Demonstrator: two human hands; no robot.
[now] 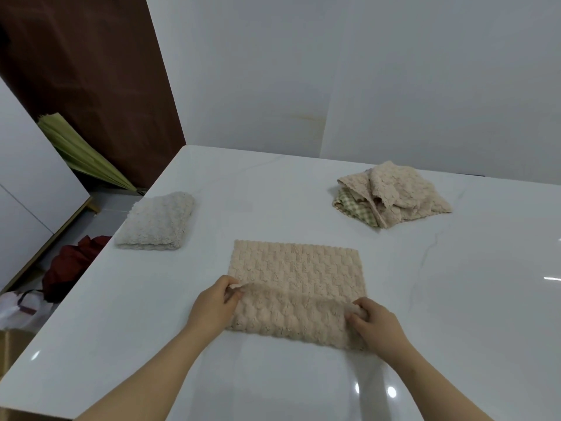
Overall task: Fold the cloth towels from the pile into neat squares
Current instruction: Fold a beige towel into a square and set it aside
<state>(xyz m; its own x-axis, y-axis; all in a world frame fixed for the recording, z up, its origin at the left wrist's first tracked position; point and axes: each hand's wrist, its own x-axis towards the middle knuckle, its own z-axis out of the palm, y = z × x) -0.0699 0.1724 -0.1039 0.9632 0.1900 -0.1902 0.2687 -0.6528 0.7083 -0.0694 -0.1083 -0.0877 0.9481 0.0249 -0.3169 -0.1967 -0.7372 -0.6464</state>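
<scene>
I look down at a shiny white worktop (273, 183). A fluffy tan towel (296, 265) lies in the middle of it, on the near side. Its near edge is lifted and rolled over onto itself, so a soft hump runs across the near part. The towel under that hump is hidden.

The left hand (214, 305) is at the near left corner, and its grip pinches the cloth there. The right hand (375, 325) is at the near right corner, and its grip pinches the cloth too. The fingertips sink into the fluff, so I cannot tell how many fingers hold on.

A pale grey towel (156, 221) sits folded near the left edge of the worktop, well apart from the tan one. At the far right is the pile (400, 192) of loose towels. The top ones are tan and crumpled. A green checked cloth (344, 201) peeks out at the pile's bottom left, and most of it is covered. I cannot count the towels in the pile.

Off the worktop on the left are a green folded thing (82, 150), something dark red (69, 262) on the floor, and a white bag (15, 308) cut off by the picture edge. I cannot tell what the green and red things are.
</scene>
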